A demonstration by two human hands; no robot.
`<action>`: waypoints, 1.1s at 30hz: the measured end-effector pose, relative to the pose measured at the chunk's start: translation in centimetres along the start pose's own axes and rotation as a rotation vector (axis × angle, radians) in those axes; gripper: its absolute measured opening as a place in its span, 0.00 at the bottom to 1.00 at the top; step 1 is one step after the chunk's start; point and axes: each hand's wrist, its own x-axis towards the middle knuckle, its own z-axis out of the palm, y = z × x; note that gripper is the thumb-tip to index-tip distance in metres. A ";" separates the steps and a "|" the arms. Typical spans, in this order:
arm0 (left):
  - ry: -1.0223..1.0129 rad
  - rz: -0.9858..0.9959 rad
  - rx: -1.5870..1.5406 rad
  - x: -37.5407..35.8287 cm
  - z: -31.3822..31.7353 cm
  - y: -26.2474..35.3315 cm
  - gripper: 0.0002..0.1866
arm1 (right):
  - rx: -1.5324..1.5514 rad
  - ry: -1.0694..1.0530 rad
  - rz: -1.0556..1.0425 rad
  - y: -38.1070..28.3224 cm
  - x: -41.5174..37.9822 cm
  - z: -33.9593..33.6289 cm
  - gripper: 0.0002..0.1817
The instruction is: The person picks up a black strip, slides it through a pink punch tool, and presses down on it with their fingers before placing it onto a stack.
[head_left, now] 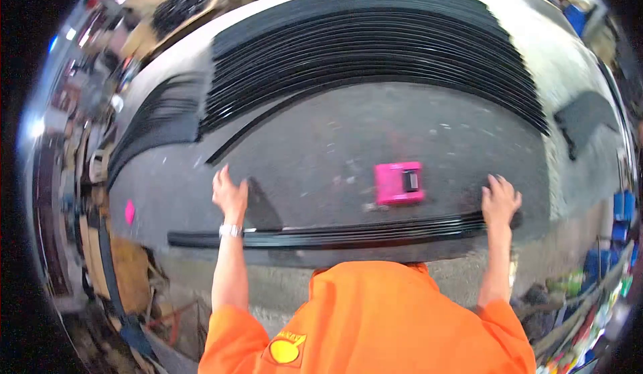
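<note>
Head view looks down on our two hands laid over a bundle of long black strips (362, 232) that lies along the near edge of the grey surface (402, 126). We take the pink block (399, 183) as our landmark: the bundle runs just nearer to us than the block, stretching well past it on both sides. Our left hand (230, 194) sits well to the left of the pink block, at the far side of the bundle, with the wristwatch (230, 230) right over the strips. Our right hand (499, 200) sits to the right of the block, at the bundle's right end.

Beyond the pink block, a large fanned stack of black strips (375, 45) covers the far part of the surface, and one loose strip (268, 122) lies slanted between that stack and the block. A small pink tag (129, 211) shows far left of the block.

Our orange shirt (375, 320) cuts off the near middle of the bundle's edge. The lens bends everything strongly, and the clutter at the frame's rim is too blurred to name. We cannot tell what the dark patch on the block is.

Our left hand is spread fairly wide, fingers extended, resting flat on the surface and gripping nothing. Our right hand is likewise spread, fingers pointing away from us, its heel touching the bundle's end without closing round it.
</note>
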 end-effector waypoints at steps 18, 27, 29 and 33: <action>-0.029 0.319 -0.130 22.0 5.3 -10.3 0.22 | -0.167 -0.173 0.277 -12.6 -9.8 -8.3 0.24; 0.152 0.219 0.005 18.8 4.0 -8.8 0.32 | -0.185 -0.169 0.296 -12.9 -11.0 -8.7 0.25; 0.145 0.188 -0.020 15.8 4.3 -8.7 0.30 | -0.189 -0.192 0.309 -12.7 -11.1 -8.4 0.25; 0.055 0.141 -0.032 9.8 5.0 -8.2 0.30 | -0.155 -0.141 0.227 -12.7 -10.7 -7.7 0.26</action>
